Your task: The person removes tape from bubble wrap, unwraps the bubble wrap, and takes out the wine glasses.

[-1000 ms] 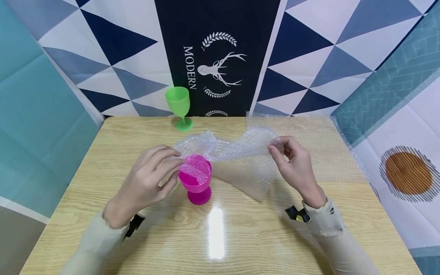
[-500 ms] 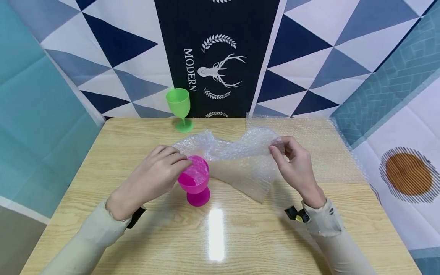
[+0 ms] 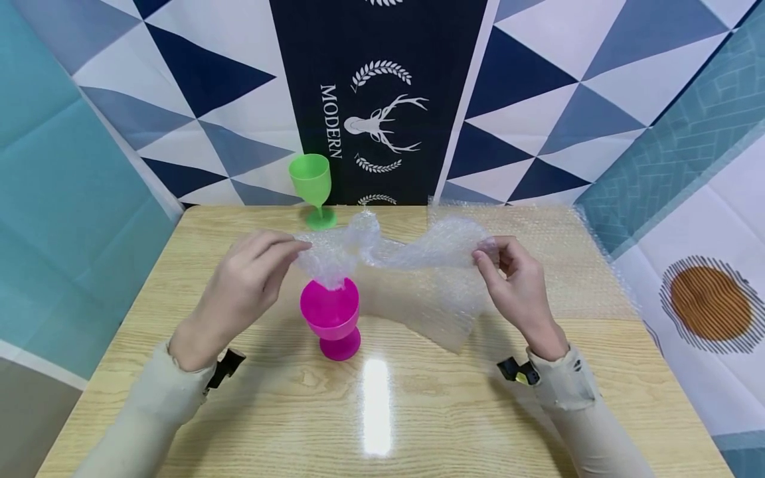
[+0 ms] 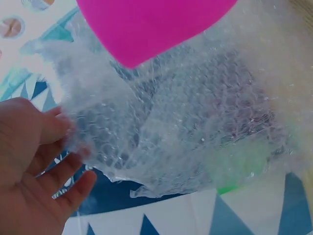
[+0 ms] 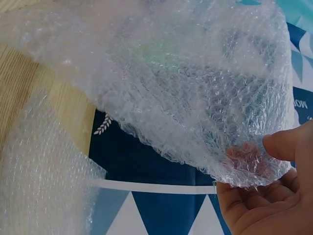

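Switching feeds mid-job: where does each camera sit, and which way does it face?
Head: on the head, forward and down at the pink goblet; left grip, right grip and sleeves show.
Left wrist: on that wrist, toward the bubble wrap; the left grip shows, pinching it.
Right wrist: on that wrist, toward bubble wrap and patterned backdrop; the right grip shows.
Shared: head and left wrist both show the pink goblet.
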The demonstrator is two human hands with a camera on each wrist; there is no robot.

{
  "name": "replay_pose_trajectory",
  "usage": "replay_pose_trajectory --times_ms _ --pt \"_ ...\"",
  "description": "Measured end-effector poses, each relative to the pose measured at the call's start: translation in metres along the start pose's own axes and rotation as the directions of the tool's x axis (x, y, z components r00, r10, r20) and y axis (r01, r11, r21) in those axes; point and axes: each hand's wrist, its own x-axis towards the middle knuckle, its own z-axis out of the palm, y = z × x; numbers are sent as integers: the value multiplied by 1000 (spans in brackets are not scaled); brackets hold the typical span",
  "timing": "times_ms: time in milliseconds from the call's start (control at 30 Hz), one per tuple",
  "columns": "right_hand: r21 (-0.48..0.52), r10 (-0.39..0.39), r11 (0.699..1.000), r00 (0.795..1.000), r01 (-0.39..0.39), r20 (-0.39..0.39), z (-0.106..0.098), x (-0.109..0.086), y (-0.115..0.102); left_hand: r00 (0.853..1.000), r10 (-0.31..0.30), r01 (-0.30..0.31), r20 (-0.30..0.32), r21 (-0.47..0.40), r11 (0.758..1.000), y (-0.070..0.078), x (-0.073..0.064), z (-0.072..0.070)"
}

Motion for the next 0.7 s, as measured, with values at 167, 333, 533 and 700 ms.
replay_pose_trajectory --times_ms 167,333,533,700 --pt "7 -10 1000 1000 11 -16 -1 2 2 983 -93 80 -158 -88 993 -11 5 -1" --pt "25 -11 1000 999 12 -35 -2 4 6 926 -271 228 -262 -185 956 -20 7 -1" --pt "65 -21 998 998 24 -53 -6 6 13 855 -447 364 -264 -310 878 -28 6 -5" --pt "76 2 997 998 3 -66 -10 6 16 810 -521 413 -269 -368 833 -31 5 -5"
